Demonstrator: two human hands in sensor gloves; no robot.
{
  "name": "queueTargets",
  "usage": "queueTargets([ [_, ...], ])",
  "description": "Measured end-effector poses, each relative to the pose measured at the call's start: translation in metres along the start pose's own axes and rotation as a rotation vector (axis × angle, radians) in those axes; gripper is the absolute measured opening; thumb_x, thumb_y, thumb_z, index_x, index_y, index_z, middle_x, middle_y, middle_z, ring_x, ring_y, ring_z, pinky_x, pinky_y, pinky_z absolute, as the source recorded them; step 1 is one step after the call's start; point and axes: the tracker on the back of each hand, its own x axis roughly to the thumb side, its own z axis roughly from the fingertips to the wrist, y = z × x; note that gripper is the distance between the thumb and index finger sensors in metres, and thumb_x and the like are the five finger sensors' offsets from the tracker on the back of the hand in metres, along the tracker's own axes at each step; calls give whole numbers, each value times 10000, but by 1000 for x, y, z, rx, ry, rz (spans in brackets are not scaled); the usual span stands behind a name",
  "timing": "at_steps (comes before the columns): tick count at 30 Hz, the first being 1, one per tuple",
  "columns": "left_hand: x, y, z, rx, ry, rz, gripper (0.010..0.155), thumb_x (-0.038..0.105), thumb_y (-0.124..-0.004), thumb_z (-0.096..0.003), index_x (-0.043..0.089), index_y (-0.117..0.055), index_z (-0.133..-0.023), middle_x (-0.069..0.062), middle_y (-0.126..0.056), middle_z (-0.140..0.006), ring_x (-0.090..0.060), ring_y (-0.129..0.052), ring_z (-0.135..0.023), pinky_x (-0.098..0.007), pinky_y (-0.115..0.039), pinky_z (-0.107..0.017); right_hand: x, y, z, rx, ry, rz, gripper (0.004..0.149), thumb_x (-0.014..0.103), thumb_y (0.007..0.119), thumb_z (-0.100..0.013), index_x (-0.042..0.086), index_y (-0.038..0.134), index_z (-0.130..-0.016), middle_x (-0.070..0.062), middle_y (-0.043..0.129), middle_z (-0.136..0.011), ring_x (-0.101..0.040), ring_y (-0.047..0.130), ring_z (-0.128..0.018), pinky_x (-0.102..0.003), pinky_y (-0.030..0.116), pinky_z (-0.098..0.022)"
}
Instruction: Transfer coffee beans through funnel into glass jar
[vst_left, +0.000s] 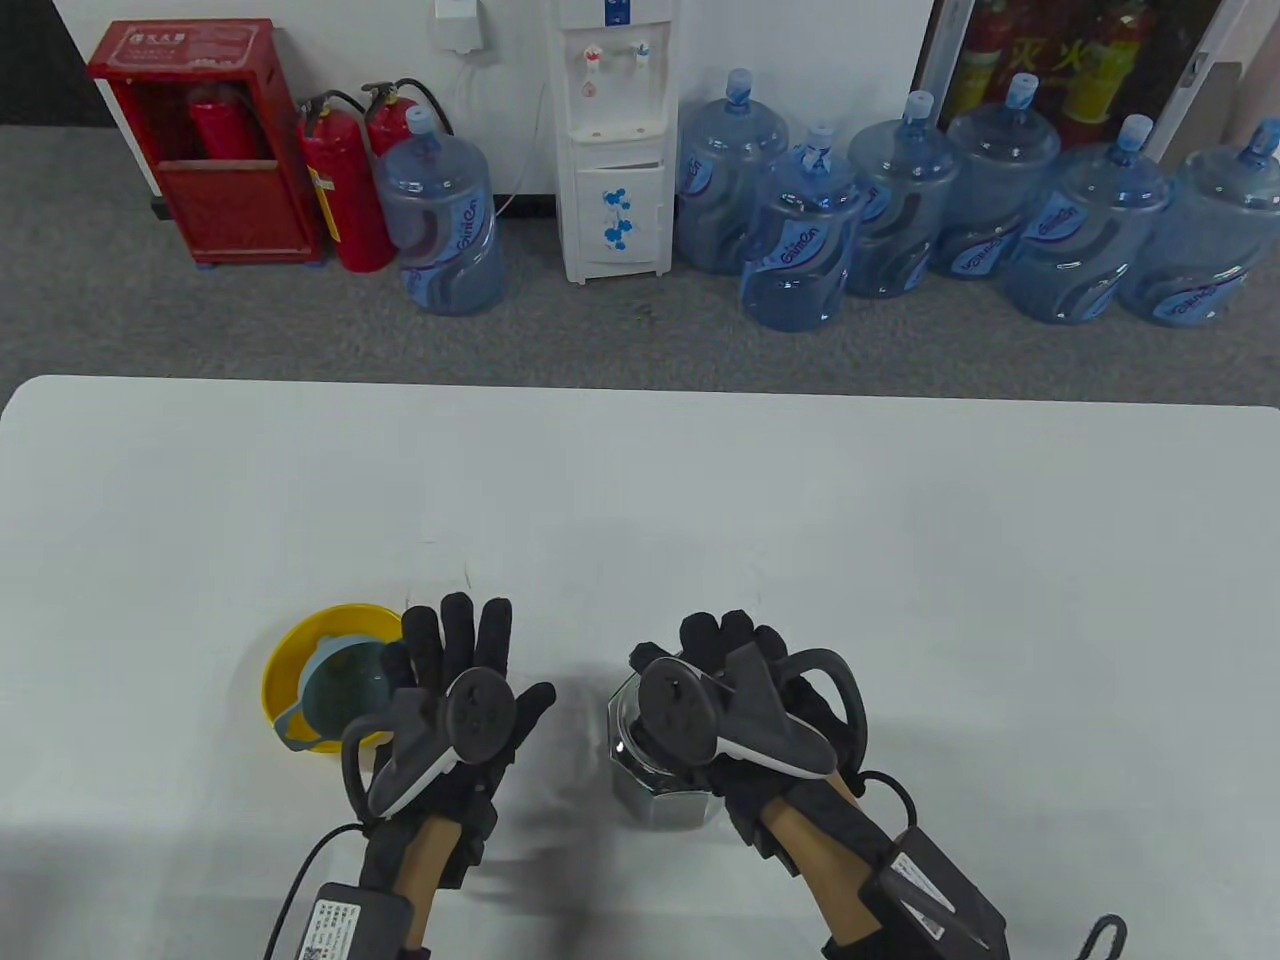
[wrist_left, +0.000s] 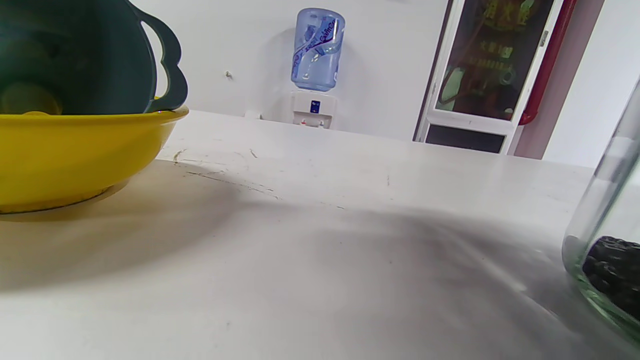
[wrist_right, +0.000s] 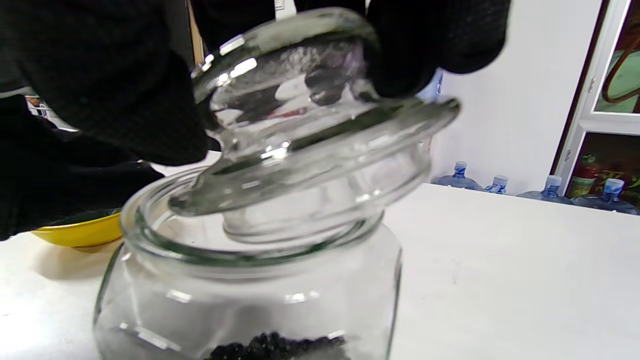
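on the left of the white bench (vst_left: 700, 500) sits the yellow bowl (vst_left: 300, 640), and the grey-blue funnel (vst_left: 340, 690) rests inside it, its handle poking over the rim in the left wrist view. just right of the bowl, the left hand (vst_left: 455, 700) hovers flat, fingers spread, grasping nothing. moving right, the glass jar (vst_left: 660, 780) stands upright near the bench's front edge, a layer of dark coffee beans (wrist_right: 280, 347) at its bottom. over it, the right hand (vst_left: 740, 700) pinches the knob of the glass lid (wrist_right: 310, 130), fingers (wrist_right: 425, 45) clenched on it. the lid is tilted, one edge dipping into the jar's mouth, the other raised.
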Motion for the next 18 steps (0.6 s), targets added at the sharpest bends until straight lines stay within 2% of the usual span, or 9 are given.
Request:
queueTargets([
  [13, 1, 0, 0, -10, 1, -4, 809, 686, -472, -527, 323, -91, -1142, -104, -51, -1210, -452, -22, -1081, -605, -144, -741, 0, 3, -1, -13, -33, -65, 670, 558, 952, -523, 315, 741, -1110, -216, 696, -1143, -436, 794, -841, -587, 697, -654],
  [18, 1, 0, 0, -22, 4, -17, 812, 686, -472, -527, 321, -85, -1141, -105, -46, -1209, -452, -16, -1078, -605, -141, -741, -4, 8, -2, 15, -34, -123, 673, 562, 929, -542, 309, 715, -1127, -222, 686, -1149, -436, 800, -859, -567, 714, -641],
])
